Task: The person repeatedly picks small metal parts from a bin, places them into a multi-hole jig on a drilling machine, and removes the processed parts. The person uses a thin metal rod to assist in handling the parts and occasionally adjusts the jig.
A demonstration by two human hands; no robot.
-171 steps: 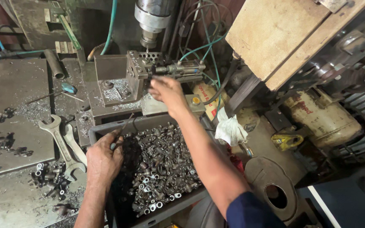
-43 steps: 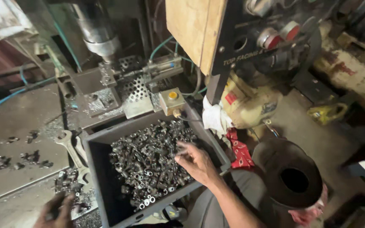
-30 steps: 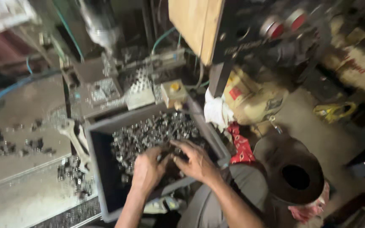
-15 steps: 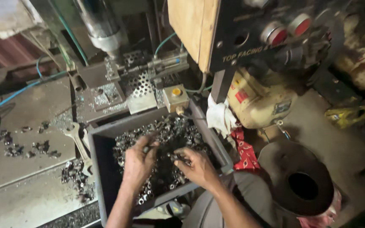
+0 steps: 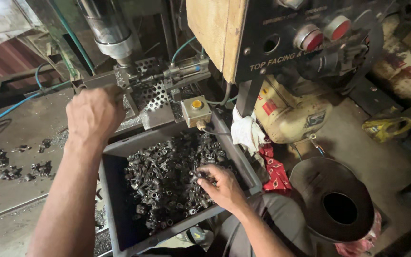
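Observation:
My left hand (image 5: 95, 113) is raised at the machine's fixture (image 5: 134, 90), fingers closed near the perforated plate under the spindle (image 5: 108, 28); whatever it holds is hidden by the hand. My right hand (image 5: 220, 183) rests in the grey bin (image 5: 115, 190) on the heap of small dark metal nuts (image 5: 167, 181), its fingertips pinched on one small metal part. A pneumatic cylinder (image 5: 186, 71) points at the fixture from the right.
A yellow push-button box (image 5: 196, 110) sits at the bin's far edge. A control panel with red buttons (image 5: 310, 40) hangs upper right. White and red rags (image 5: 250, 135), a yellow motor (image 5: 293, 112) and a black funnel-like drum (image 5: 338, 204) lie right. Loose parts (image 5: 20, 166) dot the left table.
My left hand has left the bin and gone up to the fixture. My right hand stays in the bin, picking among the parts.

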